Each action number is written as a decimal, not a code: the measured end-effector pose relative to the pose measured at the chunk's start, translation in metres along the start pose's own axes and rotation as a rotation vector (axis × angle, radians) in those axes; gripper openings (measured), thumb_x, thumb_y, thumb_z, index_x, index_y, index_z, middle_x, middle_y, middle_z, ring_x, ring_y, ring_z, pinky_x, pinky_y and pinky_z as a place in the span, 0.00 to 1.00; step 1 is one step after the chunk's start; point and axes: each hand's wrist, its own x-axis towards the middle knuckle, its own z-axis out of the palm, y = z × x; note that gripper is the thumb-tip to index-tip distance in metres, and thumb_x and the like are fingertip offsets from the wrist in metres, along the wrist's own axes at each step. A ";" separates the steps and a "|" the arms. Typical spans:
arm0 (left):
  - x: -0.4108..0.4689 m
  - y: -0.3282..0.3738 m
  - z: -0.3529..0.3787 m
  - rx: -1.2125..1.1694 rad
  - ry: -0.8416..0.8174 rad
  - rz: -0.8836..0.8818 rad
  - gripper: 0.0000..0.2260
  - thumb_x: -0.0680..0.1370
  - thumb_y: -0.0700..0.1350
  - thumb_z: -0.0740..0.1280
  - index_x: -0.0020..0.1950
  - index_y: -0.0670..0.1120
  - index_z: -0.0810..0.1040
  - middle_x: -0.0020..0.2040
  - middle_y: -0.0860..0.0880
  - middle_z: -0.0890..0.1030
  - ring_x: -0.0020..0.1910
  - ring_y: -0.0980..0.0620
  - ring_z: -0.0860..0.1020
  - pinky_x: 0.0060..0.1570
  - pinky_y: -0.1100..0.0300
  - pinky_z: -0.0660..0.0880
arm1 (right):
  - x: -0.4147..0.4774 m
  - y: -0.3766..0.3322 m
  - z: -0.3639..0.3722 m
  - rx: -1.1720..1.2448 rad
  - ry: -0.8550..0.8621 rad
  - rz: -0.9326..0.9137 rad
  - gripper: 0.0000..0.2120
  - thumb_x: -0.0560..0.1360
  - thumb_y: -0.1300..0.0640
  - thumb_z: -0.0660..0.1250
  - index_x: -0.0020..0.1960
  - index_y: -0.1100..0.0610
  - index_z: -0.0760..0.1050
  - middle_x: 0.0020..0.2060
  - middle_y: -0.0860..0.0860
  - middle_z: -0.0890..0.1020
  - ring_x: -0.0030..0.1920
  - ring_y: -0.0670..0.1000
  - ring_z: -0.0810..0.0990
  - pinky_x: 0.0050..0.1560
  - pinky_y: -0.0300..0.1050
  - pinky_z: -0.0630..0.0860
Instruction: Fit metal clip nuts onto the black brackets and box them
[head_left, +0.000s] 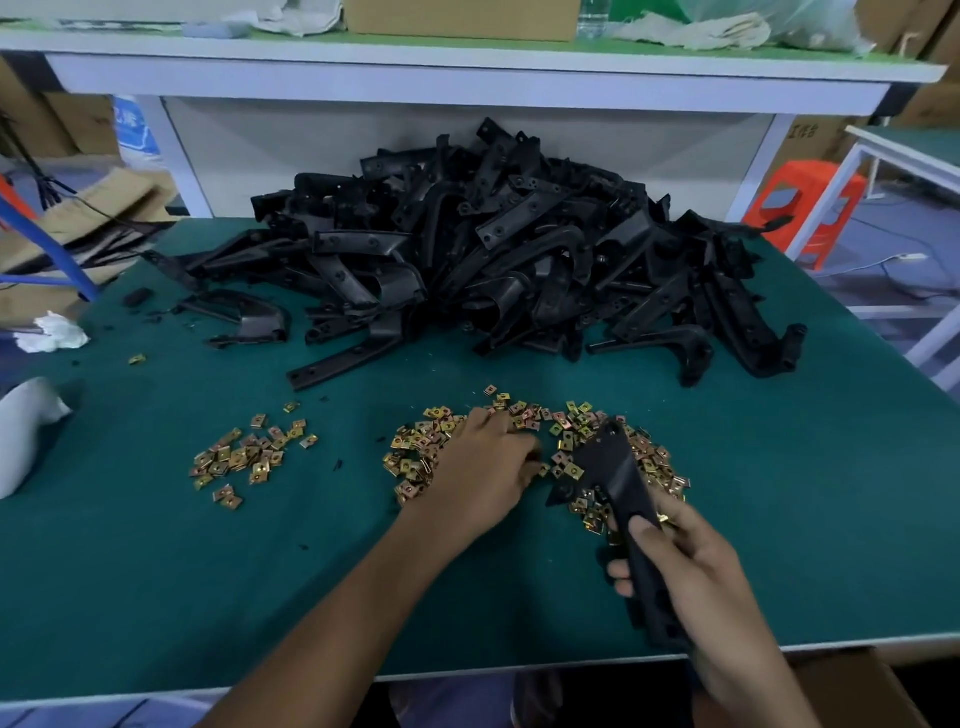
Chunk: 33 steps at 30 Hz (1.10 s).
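Gold clips (566, 447) lie under the left hand (480, 475), its fingers curled down among them, while the right hand (685, 566) grips a black bracket (621, 483) just beside.

green table (156, 597): bracket pile (467, 249), clip nuts (244, 457), tissue (52, 332).

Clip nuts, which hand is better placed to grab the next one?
Left. The left hand already rests on the clip nuts, while the right hand is gripping a bracket.
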 end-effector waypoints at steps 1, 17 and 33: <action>0.003 0.001 0.001 0.001 -0.009 0.012 0.14 0.82 0.53 0.64 0.66 0.52 0.79 0.60 0.48 0.76 0.61 0.47 0.68 0.59 0.53 0.68 | -0.001 0.004 0.002 0.008 0.015 -0.017 0.13 0.81 0.63 0.66 0.63 0.51 0.78 0.44 0.58 0.84 0.34 0.56 0.83 0.33 0.47 0.80; -0.028 0.001 -0.040 -1.189 -0.008 -0.364 0.03 0.70 0.47 0.72 0.40 0.55 0.80 0.37 0.56 0.81 0.38 0.59 0.78 0.41 0.63 0.76 | -0.002 0.019 0.023 0.016 -0.143 -0.098 0.15 0.83 0.59 0.64 0.67 0.46 0.74 0.49 0.55 0.87 0.36 0.58 0.83 0.33 0.48 0.81; -0.037 0.012 -0.050 -1.450 0.065 -0.385 0.10 0.77 0.34 0.71 0.41 0.47 0.86 0.41 0.46 0.85 0.39 0.53 0.82 0.39 0.63 0.79 | 0.000 0.026 0.024 -0.002 -0.234 -0.083 0.15 0.83 0.60 0.64 0.63 0.43 0.77 0.44 0.59 0.86 0.31 0.58 0.81 0.27 0.48 0.77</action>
